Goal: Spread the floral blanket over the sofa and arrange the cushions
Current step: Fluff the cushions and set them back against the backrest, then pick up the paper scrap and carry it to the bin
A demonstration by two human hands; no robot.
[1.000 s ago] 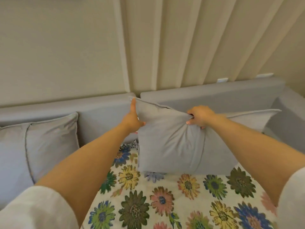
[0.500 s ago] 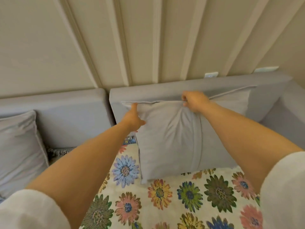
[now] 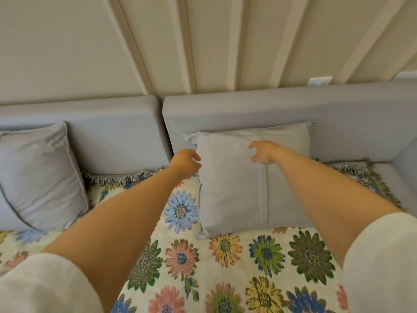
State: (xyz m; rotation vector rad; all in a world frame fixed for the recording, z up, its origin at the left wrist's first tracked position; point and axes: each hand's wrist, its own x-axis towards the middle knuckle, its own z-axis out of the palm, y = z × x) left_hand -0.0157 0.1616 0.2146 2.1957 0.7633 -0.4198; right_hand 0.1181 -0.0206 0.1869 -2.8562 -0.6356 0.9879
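The grey cushion leans upright against the sofa backrest, its lower edge resting on the floral blanket that lies spread across the seat beneath both forearms. It looks light and soft, a loosely filled fabric case that would dent and fold under the fingers rather than resist, so the surest hold is probably a pinch at the two upper corners or a palm on each side edge; gripped by the middle it would likely sag. The blanket reads as a thick woven throw, limp and easy to drag by its fringed edge, which shows just beyond the left hand. The left hand is at the cushion's left side seam with fingers loosely curled, and I cannot tell whether they touch the seam. The right hand hovers in front of the cushion's upper face, fingers spread and bent like a claw, grasping nothing. Both arms reach forward nearly straight. A second cushion stands well to the left of the left hand.
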